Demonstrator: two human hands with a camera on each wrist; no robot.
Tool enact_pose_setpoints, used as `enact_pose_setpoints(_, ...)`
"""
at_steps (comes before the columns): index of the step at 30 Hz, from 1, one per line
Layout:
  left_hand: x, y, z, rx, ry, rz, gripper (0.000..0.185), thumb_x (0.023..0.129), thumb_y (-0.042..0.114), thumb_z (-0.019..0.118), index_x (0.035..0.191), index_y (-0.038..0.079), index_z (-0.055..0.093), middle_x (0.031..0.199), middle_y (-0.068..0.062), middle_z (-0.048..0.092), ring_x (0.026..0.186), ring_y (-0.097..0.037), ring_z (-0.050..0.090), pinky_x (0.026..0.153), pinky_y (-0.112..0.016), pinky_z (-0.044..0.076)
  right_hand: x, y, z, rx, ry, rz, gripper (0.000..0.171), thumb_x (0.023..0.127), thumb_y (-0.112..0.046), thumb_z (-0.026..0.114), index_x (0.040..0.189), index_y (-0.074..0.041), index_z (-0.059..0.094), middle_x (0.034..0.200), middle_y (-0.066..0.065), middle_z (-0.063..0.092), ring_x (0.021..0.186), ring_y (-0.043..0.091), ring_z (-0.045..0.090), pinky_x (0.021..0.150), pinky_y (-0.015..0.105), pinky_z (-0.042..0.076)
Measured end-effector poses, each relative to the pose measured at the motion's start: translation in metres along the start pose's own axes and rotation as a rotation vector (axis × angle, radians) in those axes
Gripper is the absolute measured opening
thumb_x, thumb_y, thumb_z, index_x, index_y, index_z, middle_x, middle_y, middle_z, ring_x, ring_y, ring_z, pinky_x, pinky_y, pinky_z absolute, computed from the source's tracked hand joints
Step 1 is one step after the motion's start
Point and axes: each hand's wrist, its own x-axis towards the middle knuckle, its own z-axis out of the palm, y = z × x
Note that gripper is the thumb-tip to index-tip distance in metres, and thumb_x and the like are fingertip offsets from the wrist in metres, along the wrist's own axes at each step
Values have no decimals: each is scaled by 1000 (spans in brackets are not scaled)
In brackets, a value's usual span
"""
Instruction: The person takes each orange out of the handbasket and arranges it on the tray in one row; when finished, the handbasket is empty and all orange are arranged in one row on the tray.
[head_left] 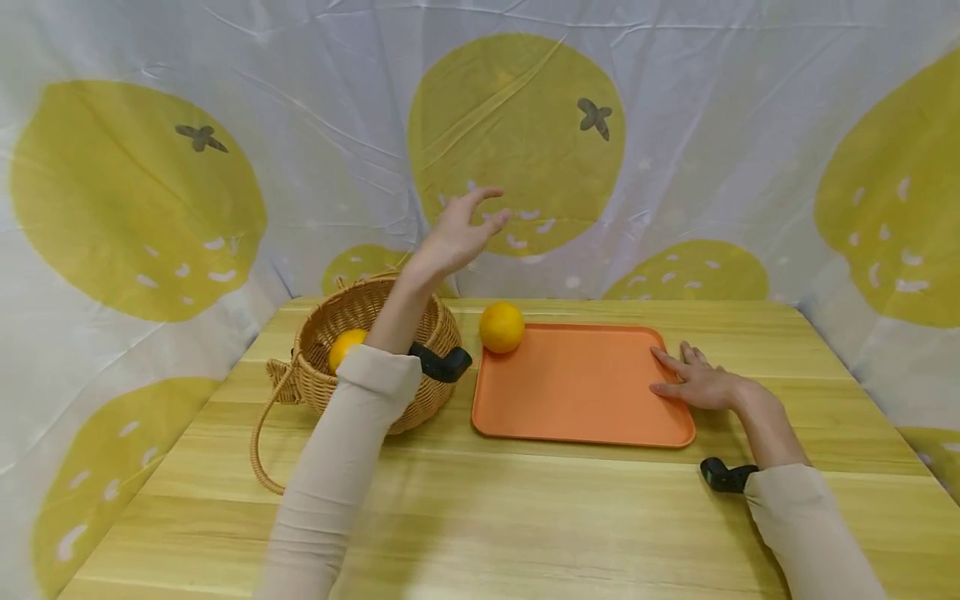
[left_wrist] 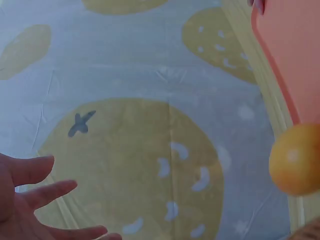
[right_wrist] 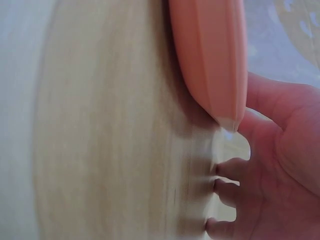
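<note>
a pale wooden table (head_left: 525,517) with streaked yellow grain lies under the right hand (head_left: 697,379) and runs toward the viewer, well past both wrists. behind the left hand (head_left: 453,237) hangs a creased white cloth (head_left: 337,100) printed with big yellow fruits. one such fruit (head_left: 517,108) sits straight behind that hand, with a dark star-shaped mark at its upper right and white flecks low down. the cloth wraps round to either side of both hands, beyond the table's edges.
</note>
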Motion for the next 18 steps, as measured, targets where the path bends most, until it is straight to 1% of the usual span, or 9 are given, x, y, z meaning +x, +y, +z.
enact_pose_setpoints(2,-1,-7,-20,7,-34,-20,49,109,32,52,155,16,45,166,-16,35,152,-33,36,122,-52,33,0,-1,1,5,-2,0,90,105,-48,56,164,2,9,160,45,-19,148,62,-21,111,82,-11)
enact_pose_setpoints(5,-4,-22,-57,-16,-80,-41,42,109,32,53,146,13,51,149,-17,51,136,-31,50,115,-54,39,2,-3,4,13,-10,-2,90,105,-48,56,165,1,9,160,44,-19,148,61,-21,112,81,-11)
enact_pose_setpoints(7,-8,-35,-84,-41,-124,-41,37,108,31,55,140,12,53,135,-12,59,128,-28,55,112,-53,41,4,-5,6,8,-13,-2,90,105,-49,55,165,0,9,161,44,-19,149,61,-21,112,81,-10)
enact_pose_setpoints(9,-13,-50,-107,-69,-175,-34,35,108,31,54,137,12,55,130,-6,63,124,-22,59,111,-49,45,5,-8,6,0,-13,-3,90,105,-49,55,165,0,9,161,44,-18,149,61,-20,113,81,-9)
enact_pose_setpoints(11,-19,-64,-125,-73,-236,-31,35,108,31,54,138,13,56,130,-1,65,123,-17,63,107,-43,49,6,-9,6,-9,-8,-7,89,105,-48,55,164,1,10,161,44,-18,149,61,-20,112,81,-9)
enact_pose_setpoints(13,-25,-80,-137,-63,-295,-38,36,109,31,54,141,14,55,133,0,66,124,-17,64,105,-39,52,6,-10,5,-11,-8,-10,89,105,-48,55,164,1,10,161,44,-18,149,61,-20,112,81,-9)
enact_pose_setpoints(14,-27,-87,-141,-56,-329,-48,38,109,32,53,142,15,55,136,-1,65,127,-18,63,105,-40,53,6,-11,5,-10,-9,-11,89,105,-47,55,164,1,10,161,44,-18,149,62,-20,112,81,-10)
enact_pose_setpoints(16,-30,-101,-145,-34,-408,-85,40,110,33,52,145,15,54,141,-3,63,133,-23,60,108,-44,51,6,-10,4,-9,-11,-11,88,105,-47,55,164,1,10,161,44,-18,148,62,-20,112,82,-10)
enact_pose_setpoints(18,-32,-114,-145,-25,-505,-133,42,110,31,51,147,11,53,147,-8,59,139,-30,54,114,-52,45,6,-10,4,-3,-16,-10,88,106,-46,55,165,1,10,161,44,-18,149,61,-20,112,81,-11)
